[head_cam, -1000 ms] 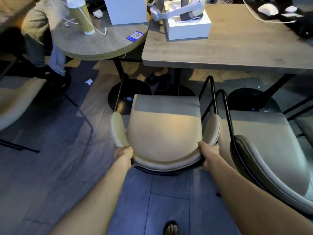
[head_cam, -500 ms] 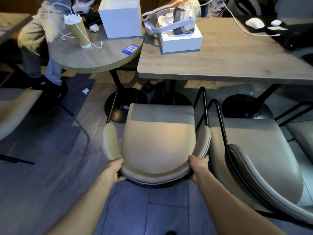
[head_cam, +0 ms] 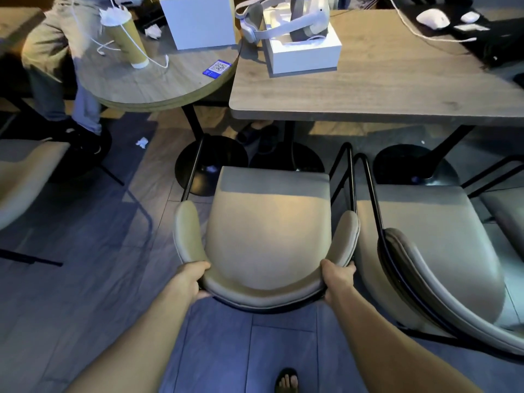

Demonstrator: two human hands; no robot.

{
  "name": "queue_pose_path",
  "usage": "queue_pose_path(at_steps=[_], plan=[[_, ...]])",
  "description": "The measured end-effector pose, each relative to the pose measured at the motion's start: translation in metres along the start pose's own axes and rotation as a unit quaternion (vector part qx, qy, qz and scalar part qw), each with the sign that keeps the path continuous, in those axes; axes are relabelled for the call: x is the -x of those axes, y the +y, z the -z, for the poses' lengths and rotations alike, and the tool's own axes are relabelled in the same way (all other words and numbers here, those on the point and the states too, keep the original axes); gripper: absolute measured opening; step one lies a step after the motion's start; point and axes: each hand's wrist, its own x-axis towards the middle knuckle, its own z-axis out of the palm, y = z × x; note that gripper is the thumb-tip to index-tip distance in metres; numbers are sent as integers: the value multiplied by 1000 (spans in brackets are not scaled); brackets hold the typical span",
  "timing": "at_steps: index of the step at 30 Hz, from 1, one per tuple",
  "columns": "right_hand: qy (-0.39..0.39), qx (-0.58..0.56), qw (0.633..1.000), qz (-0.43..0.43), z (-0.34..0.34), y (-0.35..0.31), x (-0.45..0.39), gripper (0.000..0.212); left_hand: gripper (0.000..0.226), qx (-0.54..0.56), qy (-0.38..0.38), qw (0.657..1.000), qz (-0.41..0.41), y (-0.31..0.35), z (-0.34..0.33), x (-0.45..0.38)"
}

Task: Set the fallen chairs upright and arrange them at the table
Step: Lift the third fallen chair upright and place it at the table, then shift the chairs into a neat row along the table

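Both hands, left hand (head_cam: 190,280) and right hand (head_cam: 337,280), fingers curled round upright chair (head_cam: 269,236) backrest, steering it squarely toward table (head_cam: 368,89).

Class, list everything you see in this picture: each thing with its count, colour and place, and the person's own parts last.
chairs: four partly seen, beige, black frames, near tables
rectangular table: one, wood, upper right
round table: one, wood, upper left
white boxes: two, one per table
headset: one, white-grey, on open box
paper cup: one, tan, round table
blue card: one, round table
seated person: one, upper left
left hand: gripping chair back
right hand: gripping chair back
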Motion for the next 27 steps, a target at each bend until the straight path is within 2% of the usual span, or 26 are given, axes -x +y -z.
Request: queue_pose_path(at_steps=[9,16,18,20,21,22,23,24,27], plan=[[-20,5,999,-31,-1,-16,-6,81,39,38,-14,999,12,8,-11,-4],[-39,2,998,-54,4,-22,2,85,38,22,22,999,10,8,-15,-5],[-83,44,993,-72,13,-24,12,96,42,14,50,999,-5,2,-13,-6],[-116,73,988,-75,34,-10,-15,127,85,-22,88,995,-35,-8,-19,-17],[-98,91,988,-72,49,-1,-38,143,100,-66,122,990,-35,-11,-24,-13],[-80,95,990,-63,69,5,-53,151,99,-107,161,981,-34,-11,-31,3],[-58,74,994,-63,90,7,-58,150,91,-134,192,971,-44,-11,-38,19],[-39,50,995,-72,113,1,-48,138,84,-151,206,964,-69,-9,-47,41],[-4,-14,994,-105,173,-29,-3,89,68,-202,224,945,-130,-14,-87,84]])
